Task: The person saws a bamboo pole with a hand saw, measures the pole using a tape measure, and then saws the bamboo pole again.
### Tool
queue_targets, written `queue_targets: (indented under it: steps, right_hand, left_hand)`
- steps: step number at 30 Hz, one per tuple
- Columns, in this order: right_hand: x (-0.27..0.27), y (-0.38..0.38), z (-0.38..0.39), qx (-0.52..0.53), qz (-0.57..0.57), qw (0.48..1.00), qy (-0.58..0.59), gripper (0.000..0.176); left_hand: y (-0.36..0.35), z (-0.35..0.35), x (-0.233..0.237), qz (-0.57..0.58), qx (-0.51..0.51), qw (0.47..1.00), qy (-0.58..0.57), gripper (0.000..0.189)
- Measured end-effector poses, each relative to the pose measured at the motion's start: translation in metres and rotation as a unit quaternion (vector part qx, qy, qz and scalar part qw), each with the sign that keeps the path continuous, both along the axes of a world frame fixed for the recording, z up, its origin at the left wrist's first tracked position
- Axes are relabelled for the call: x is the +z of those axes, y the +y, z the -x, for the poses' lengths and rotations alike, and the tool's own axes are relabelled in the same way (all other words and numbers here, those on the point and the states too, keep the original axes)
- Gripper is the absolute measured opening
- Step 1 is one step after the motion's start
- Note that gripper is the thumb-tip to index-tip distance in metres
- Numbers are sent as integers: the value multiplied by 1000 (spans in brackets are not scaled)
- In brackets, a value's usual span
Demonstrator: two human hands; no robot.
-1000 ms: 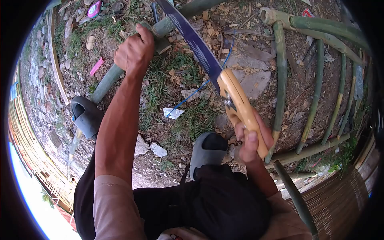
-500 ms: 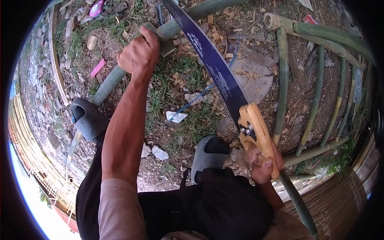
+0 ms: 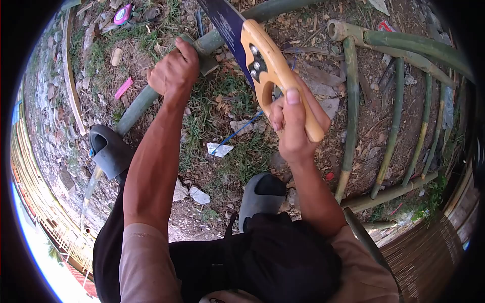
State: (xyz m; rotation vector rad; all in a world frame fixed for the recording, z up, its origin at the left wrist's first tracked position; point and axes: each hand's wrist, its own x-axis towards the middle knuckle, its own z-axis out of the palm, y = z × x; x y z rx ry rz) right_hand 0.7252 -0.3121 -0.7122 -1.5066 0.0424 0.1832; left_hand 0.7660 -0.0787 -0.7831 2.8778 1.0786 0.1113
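Left hand [image 3: 172,70] grip clamped the bamboo pole [image 3: 134,106], steadying it; right hand [image 3: 292,126] grip closed around the saw handle [image 3: 262,60].

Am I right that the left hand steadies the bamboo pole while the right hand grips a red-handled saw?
Not quite: the head view shows the saw handle is yellow-orange, not red. The left hand does steady the bamboo pole while the right hand grips that handle.
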Motion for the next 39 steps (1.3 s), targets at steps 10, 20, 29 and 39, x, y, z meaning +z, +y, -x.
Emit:
queue_targets:
  steps: [10, 20, 29, 39]
  right_hand:
    - [22, -32, 26, 17, 7, 999, 41, 61]
    - [28, -65, 76, 6, -33, 999, 34, 58]
    - [35, -94, 115, 17, -26, 998, 61, 64]
    - [44, -83, 95, 21, -139, 989, 41, 53]
  left_hand:
    - [-2, -1, -4, -19, -6, 1000, -18, 62]
    - [0, 2, -7, -51, -15, 998, -32, 60]
    - [11, 5, -10, -53, -13, 998, -40, 58]
    - [5, 2, -9, -50, -28, 995, -82, 56]
